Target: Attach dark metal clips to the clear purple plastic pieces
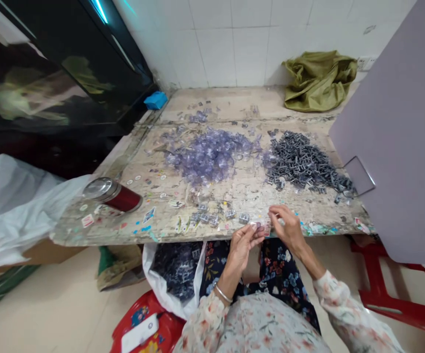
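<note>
My left hand (244, 245) is at the table's front edge, its thumb and fingers pinched on a small clear purplish piece (258, 226). To the right of it, my right hand (287, 226) is raised over the edge with its fingers bent and thumb apart; nothing shows clearly between them. Several small clear-and-grey pieces (214, 220) lie just left of my hands. Behind them on the wooden table (149, 184) spreads a pile of clear purplish parts (214, 154), with a heap of dark grey parts (302, 159) to its right.
A red flask (122, 196) lies at the front left. An olive cloth (318, 81) and a blue box (155, 100) sit at the back. A white bag (149, 264) of parts hangs below the edge, above a red stool (175, 323). A grey panel (399, 147) stands right.
</note>
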Demonstrator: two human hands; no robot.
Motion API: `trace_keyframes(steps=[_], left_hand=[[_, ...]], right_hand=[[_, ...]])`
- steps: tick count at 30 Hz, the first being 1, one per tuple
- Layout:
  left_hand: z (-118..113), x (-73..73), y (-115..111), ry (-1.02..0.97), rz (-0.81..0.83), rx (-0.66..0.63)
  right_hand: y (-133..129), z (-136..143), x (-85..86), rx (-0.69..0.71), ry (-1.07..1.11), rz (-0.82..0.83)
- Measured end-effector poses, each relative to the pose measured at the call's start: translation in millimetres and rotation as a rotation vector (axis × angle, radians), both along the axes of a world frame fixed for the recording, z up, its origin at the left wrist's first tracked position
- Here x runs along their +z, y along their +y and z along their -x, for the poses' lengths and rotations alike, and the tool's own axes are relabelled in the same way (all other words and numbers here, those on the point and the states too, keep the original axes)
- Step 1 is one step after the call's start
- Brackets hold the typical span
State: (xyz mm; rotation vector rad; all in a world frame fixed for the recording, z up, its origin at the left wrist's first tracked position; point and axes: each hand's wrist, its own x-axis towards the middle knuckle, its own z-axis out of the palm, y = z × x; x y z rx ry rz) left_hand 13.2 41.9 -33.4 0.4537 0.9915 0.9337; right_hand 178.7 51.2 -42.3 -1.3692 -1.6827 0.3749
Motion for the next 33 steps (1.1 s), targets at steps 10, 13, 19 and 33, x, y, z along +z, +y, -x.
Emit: trace_keyframes(steps=[10, 13, 19, 33], left_hand=[[4, 1.4, -13, 0.101, 0.006, 0.08], [8, 1.9, -13, 0.088, 0.027, 0.08], [-2, -0.8, -15, 0.057, 0.036, 0.06], [-4, 5.8, -23, 0.016, 0.002, 0.122]], right_hand=[[98, -45, -31.6, -0.399, 0.113, 0.193], [74, -39, -32.6, -0.315, 0.487, 0.29], [22, -30, -20.9, -0.237, 0.841, 0.54], [-32, 19, 5.9, -0.029, 0.492, 0.397]])
